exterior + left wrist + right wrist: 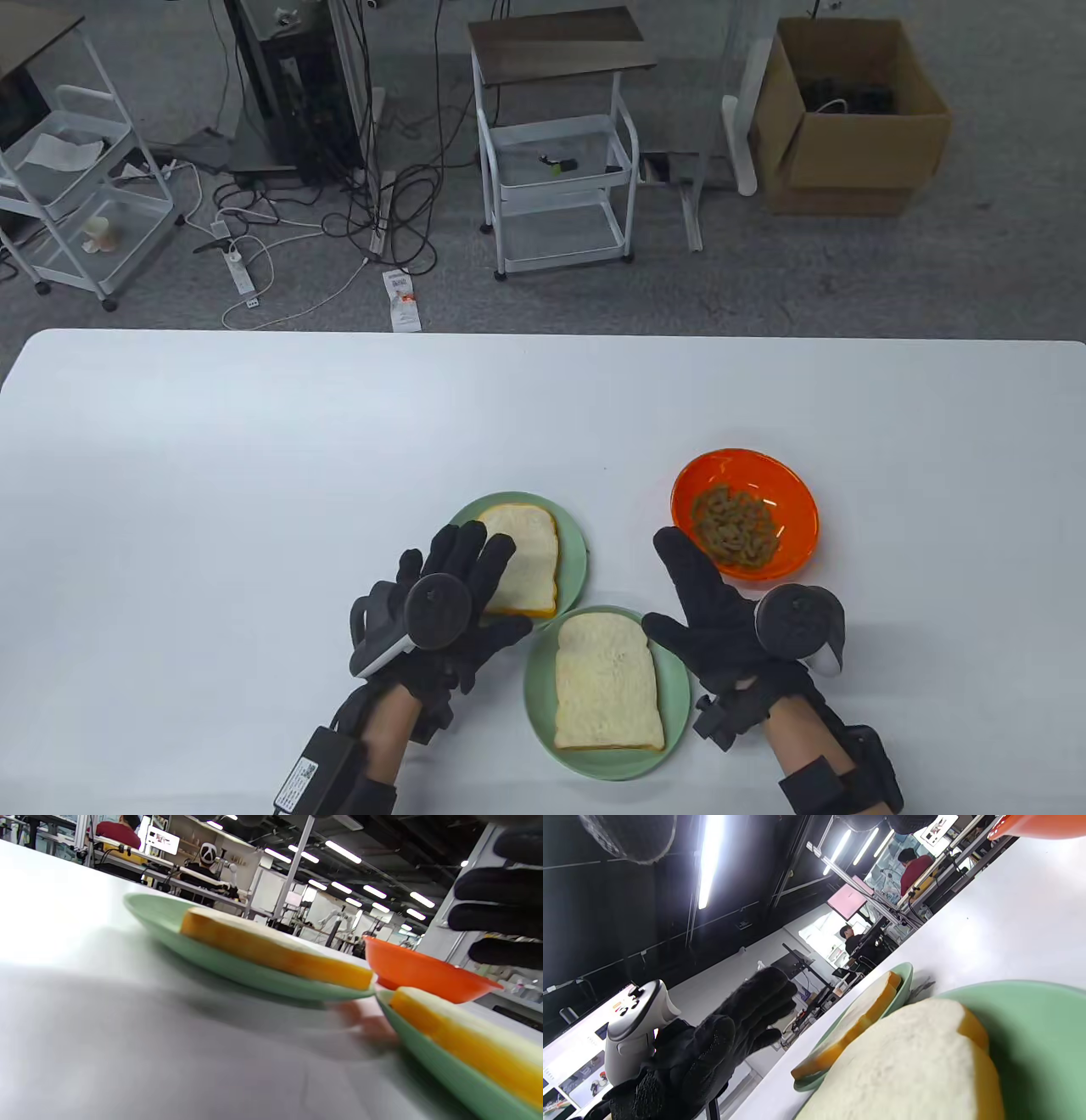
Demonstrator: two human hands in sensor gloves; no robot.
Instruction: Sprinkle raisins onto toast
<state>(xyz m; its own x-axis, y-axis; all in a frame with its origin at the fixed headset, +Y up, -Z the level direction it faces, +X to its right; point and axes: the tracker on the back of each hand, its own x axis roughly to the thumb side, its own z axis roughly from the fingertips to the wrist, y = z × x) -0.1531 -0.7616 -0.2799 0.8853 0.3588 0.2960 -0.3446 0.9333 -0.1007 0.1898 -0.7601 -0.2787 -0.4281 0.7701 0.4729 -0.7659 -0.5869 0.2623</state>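
Two slices of white toast lie on two green plates: the far slice on the far plate and the near slice on the near plate. An orange bowl holds raisins at the right. My left hand hovers open over the left edge of the far plate, empty. My right hand is open and empty between the near plate and the bowl. The left wrist view shows both slices and the bowl edge-on. The right wrist view shows the near slice and my left hand.
The white table stretches wide to the left and back. Beyond its far edge stand white wire carts, cables on the floor and a cardboard box.
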